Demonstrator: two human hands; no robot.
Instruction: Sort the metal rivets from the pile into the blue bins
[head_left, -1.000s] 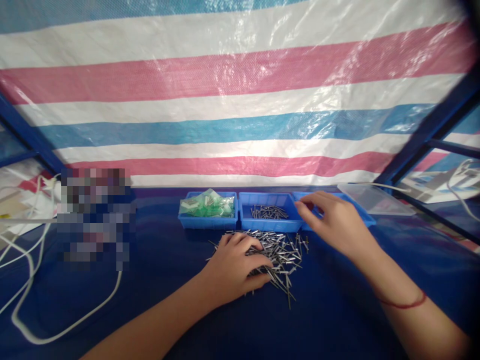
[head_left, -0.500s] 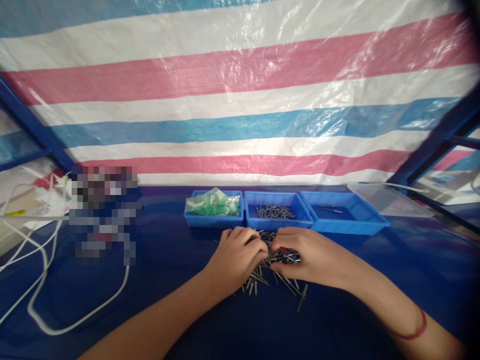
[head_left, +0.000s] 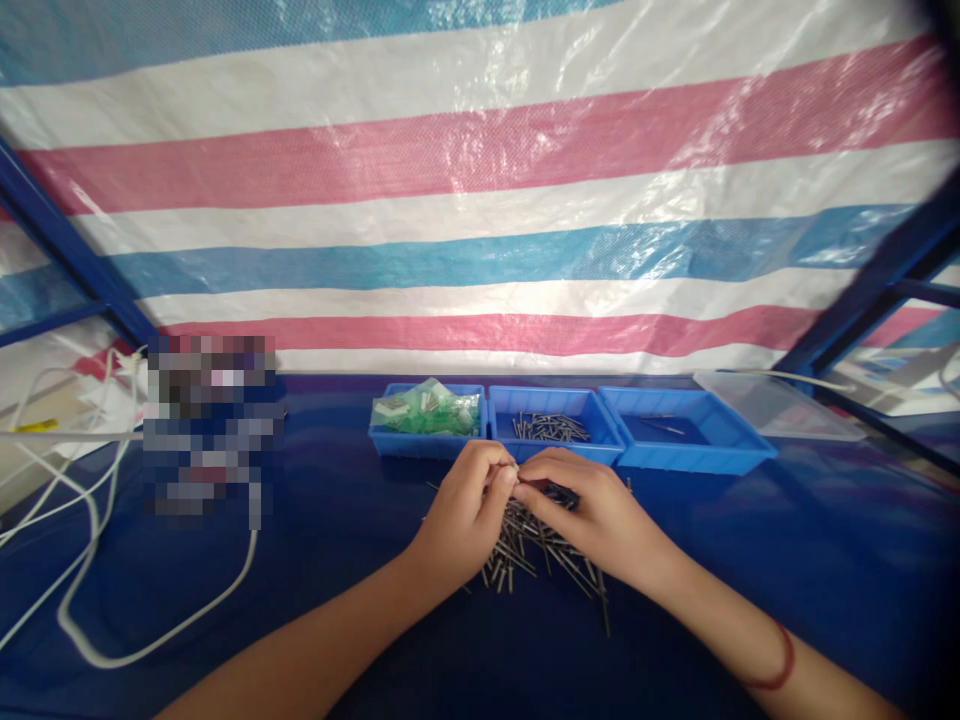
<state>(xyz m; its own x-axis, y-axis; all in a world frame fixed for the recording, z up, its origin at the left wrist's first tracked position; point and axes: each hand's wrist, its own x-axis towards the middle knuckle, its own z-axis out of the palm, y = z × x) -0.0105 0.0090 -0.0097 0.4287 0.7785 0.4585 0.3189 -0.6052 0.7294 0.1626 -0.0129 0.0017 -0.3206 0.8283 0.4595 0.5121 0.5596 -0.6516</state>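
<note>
A loose pile of blind rivets (head_left: 551, 548), thin metal pins with thicker ends, lies on the blue table. Over its back left part, my left hand (head_left: 466, 515) is closed, thumb pressed to the curled forefinger. My right hand (head_left: 600, 515) meets it there, its thumb and forefinger pinched together at the left hand's fingertips. Whatever is between the fingertips is too small and covered to make out. Behind the hands, the middle blue bin (head_left: 600, 440) holds more rivets (head_left: 551, 427).
The left blue bin (head_left: 409, 445) holds green-and-clear plastic bags (head_left: 435, 408). A few pins lie in the right blue bin (head_left: 697, 455), beside a clear plastic lid (head_left: 780, 405). White cables (head_left: 90, 520) run over the table's left side, near a blurred-out patch. Striped sheeting (head_left: 480, 220) hangs behind.
My hands have drawn together and up from the pile, fingertips now meeting. The right hand has moved left and its fingers have closed to a pinch. Some rivets at the pile's front have shifted.
</note>
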